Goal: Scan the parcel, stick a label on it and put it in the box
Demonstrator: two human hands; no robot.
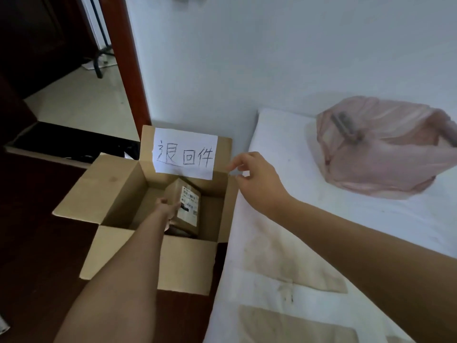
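Note:
An open cardboard box (pixel 116 191) stands on the dark floor beside a white table. A white paper sign (pixel 184 153) with handwritten characters is fixed to its back flap. My left hand (pixel 168 209) reaches down into the box and grips a small brown parcel (pixel 189 209) with a white printed label on its top. The parcel sits low inside the box; whether it rests on the bottom is hidden. My right hand (pixel 252 177) hovers at the box's right back corner, fingers spread, thumb and forefinger close to the flap edge, holding nothing.
A pink plastic bag (pixel 380 149) with something inside lies on the white table (pixel 296 243) at the right. Beige patches mark the tabletop. A red-brown door frame (pixel 128 70) stands behind the box, with a lighter floor beyond.

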